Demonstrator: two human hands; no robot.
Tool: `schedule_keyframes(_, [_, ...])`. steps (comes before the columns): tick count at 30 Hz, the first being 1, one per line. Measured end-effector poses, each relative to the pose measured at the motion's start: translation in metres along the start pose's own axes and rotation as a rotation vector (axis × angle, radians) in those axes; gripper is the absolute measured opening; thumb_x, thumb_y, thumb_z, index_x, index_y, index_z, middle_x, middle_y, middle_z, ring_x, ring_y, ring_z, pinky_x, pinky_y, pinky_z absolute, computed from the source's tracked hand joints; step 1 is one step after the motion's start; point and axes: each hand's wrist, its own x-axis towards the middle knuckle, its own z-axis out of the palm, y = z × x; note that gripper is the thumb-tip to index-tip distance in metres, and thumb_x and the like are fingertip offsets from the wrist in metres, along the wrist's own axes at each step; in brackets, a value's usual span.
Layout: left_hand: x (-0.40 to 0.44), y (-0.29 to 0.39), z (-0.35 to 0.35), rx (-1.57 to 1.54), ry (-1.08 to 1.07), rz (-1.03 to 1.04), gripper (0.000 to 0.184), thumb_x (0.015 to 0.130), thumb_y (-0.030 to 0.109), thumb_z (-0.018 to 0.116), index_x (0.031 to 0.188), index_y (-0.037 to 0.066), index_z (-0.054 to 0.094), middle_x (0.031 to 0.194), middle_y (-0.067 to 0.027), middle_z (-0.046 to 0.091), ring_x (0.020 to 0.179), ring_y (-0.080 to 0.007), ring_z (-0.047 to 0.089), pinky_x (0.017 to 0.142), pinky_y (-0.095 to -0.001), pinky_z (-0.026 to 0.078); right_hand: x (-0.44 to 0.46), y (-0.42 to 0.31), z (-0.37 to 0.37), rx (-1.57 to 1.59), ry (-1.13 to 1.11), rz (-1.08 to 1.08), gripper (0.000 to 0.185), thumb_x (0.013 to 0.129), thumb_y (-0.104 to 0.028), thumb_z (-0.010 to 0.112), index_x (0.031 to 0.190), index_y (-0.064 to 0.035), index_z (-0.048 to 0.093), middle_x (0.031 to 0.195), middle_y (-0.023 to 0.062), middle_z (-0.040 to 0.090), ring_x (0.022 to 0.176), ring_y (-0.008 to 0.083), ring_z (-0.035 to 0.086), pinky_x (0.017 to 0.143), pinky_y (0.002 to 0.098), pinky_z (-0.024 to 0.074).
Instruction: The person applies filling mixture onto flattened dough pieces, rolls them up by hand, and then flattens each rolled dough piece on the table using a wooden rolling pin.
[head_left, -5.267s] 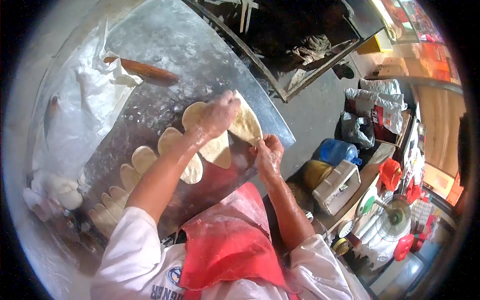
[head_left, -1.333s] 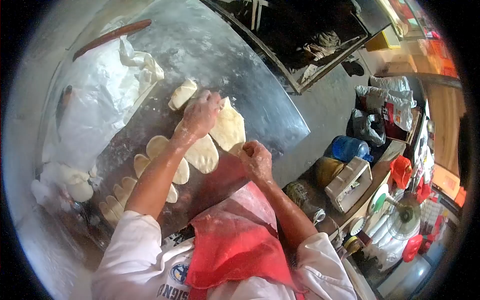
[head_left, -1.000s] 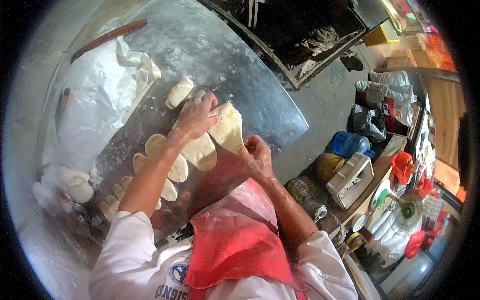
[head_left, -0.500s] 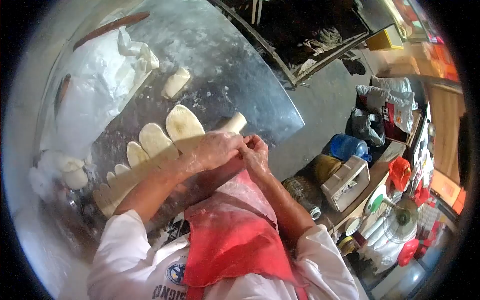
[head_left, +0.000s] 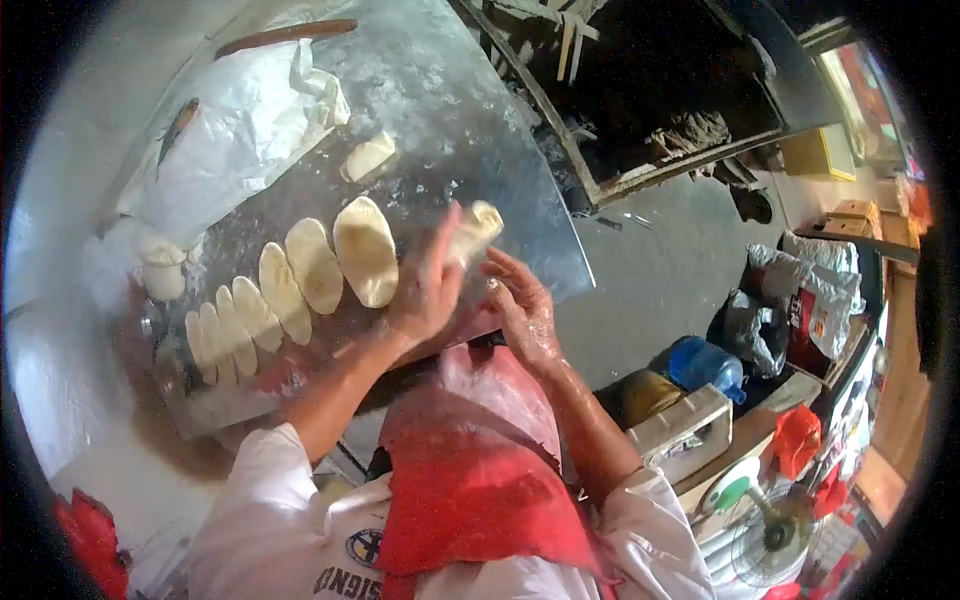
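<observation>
A rolled piece of dough (head_left: 477, 228) sits near the right edge of the metal table (head_left: 440, 110). My left hand (head_left: 432, 283), slightly blurred, is beside its left end with the fingers stretched out. Just below the roll is my right hand (head_left: 522, 303), fingers apart and a bit of dough on one fingertip. Several flat dough ovals stand in a row to the left, the largest (head_left: 366, 250) nearest my left hand. Farther back lies another dough roll (head_left: 369, 157).
A white plastic sheet (head_left: 240, 130) and a wooden rolling pin (head_left: 285, 36) lie at the back left. Beyond the table is a dark metal-framed box (head_left: 660, 80). A blue bottle (head_left: 705, 366), a pale crate (head_left: 690, 435) and a fan (head_left: 775, 535) are on the right.
The long flat dough between my hands has become a roll. Both hands have come off it and parted, their fingers now spread. The view has shifted, showing the whole row of ovals.
</observation>
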Motion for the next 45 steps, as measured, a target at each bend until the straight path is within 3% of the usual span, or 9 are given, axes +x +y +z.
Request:
schedule_keyframes(4, [0.048, -0.025, 0.004, 0.590, 0.155, 0.049, 0.071, 0.097, 0.017, 0.063, 0.159, 0.006, 0.031, 0.150, -0.0236, 0.045, 0.130, -0.0456, 0.048, 0.110, -0.0558, 0.038, -0.002, 0.003, -0.040, -0.100, 0.030, -0.079, 0.040, 0.101, -0.015, 0.059, 0.138, 0.0016, 0.059, 0.127, 0.0147, 0.066, 0.098, 0.0180, 0.066, 0.087, 0.0332, 0.0548])
schedule_keyframes(6, [0.057, -0.040, 0.014, 0.742, -0.162, -0.054, 0.073, 0.097, 0.029, 0.065, 0.158, 0.007, 0.031, 0.150, -0.0217, 0.044, 0.130, -0.0446, 0.046, 0.108, -0.0574, 0.037, -0.012, 0.010, -0.060, -0.230, 0.073, -0.021, 0.039, 0.101, -0.018, 0.061, 0.133, 0.0036, 0.062, 0.124, 0.0155, 0.069, 0.105, 0.0203, 0.066, 0.092, 0.0349, 0.0545])
schedule_keyframes(17, [0.125, -0.089, 0.016, 0.627, 0.097, 0.018, 0.067, 0.097, 0.034, 0.065, 0.153, 0.008, 0.038, 0.135, -0.0172, 0.051, 0.128, -0.0393, 0.048, 0.107, -0.0557, 0.037, -0.049, 0.054, -0.052, -0.195, 0.147, 0.129, 0.035, 0.102, -0.014, 0.060, 0.131, 0.0060, 0.061, 0.114, 0.0118, 0.069, 0.096, 0.0174, 0.066, 0.086, 0.0337, 0.0577])
schedule_keyframes(21, [0.129, -0.089, -0.014, 0.658, -0.235, 0.004, 0.070, 0.098, 0.041, 0.062, 0.155, 0.011, 0.036, 0.146, -0.0189, 0.047, 0.142, -0.0398, 0.038, 0.117, -0.0638, 0.027, -0.038, 0.059, -0.011, -0.175, 0.165, 0.113, 0.034, 0.101, -0.015, 0.063, 0.127, 0.0060, 0.064, 0.116, 0.0154, 0.072, 0.104, 0.0209, 0.068, 0.091, 0.0354, 0.0553])
schedule_keyframes(24, [0.115, -0.129, -0.051, 0.678, 0.056, 0.161, 0.067, 0.099, 0.039, 0.061, 0.156, 0.015, 0.035, 0.150, -0.0186, 0.044, 0.143, -0.0427, 0.037, 0.121, -0.0637, 0.023, -0.028, 0.080, 0.018, -0.258, 0.183, -0.007, 0.033, 0.103, -0.013, 0.059, 0.130, 0.0049, 0.062, 0.114, 0.0121, 0.070, 0.098, 0.0181, 0.067, 0.085, 0.0336, 0.0572])
schedule_keyframes(31, [0.115, -0.155, -0.107, 0.454, -0.309, -0.013, 0.063, 0.095, 0.001, 0.054, 0.155, 0.012, 0.040, 0.147, -0.0218, 0.052, 0.128, -0.0447, 0.051, 0.113, -0.0479, 0.040, -0.033, 0.112, 0.108, -0.219, 0.195, 0.082, 0.031, 0.102, -0.011, 0.058, 0.130, 0.0040, 0.063, 0.114, 0.0115, 0.070, 0.099, 0.0190, 0.068, 0.087, 0.0339, 0.0566])
schedule_keyframes(33, [0.134, -0.177, -0.094, 0.289, 0.207, 0.166, 0.066, 0.093, -0.001, 0.056, 0.156, 0.007, 0.037, 0.146, -0.0227, 0.053, 0.129, -0.0461, 0.050, 0.113, -0.0491, 0.039, -0.035, 0.115, 0.126, -0.230, 0.216, 0.078, 0.031, 0.102, -0.010, 0.057, 0.129, 0.0037, 0.063, 0.115, 0.0111, 0.070, 0.098, 0.0188, 0.068, 0.087, 0.0338, 0.0565])
schedule_keyframes(41, [0.135, -0.174, -0.105, 0.533, -0.232, 0.026, 0.063, 0.102, 0.029, 0.054, 0.158, 0.009, 0.034, 0.164, -0.0146, 0.034, 0.148, -0.0368, 0.034, 0.120, -0.0518, 0.030, -0.022, 0.099, 0.169, -0.008, 0.494, 0.159, 0.045, 0.100, -0.011, 0.060, 0.141, 0.0037, 0.052, 0.116, 0.0149, 0.069, 0.089, 0.0177, 0.068, 0.081, 0.0332, 0.0555])
schedule_keyframes(45, [0.095, -0.168, -0.127, 0.490, -0.039, 0.208, 0.058, 0.102, 0.031, 0.056, 0.154, 0.010, 0.040, 0.158, -0.0155, 0.042, 0.146, -0.0361, 0.039, 0.118, -0.0512, 0.034, -0.010, 0.105, 0.185, 0.095, 0.672, 0.178, 0.051, 0.097, -0.014, 0.065, 0.143, 0.0029, 0.050, 0.115, 0.0157, 0.069, 0.084, 0.0181, 0.068, 0.076, 0.0318, 0.0548])
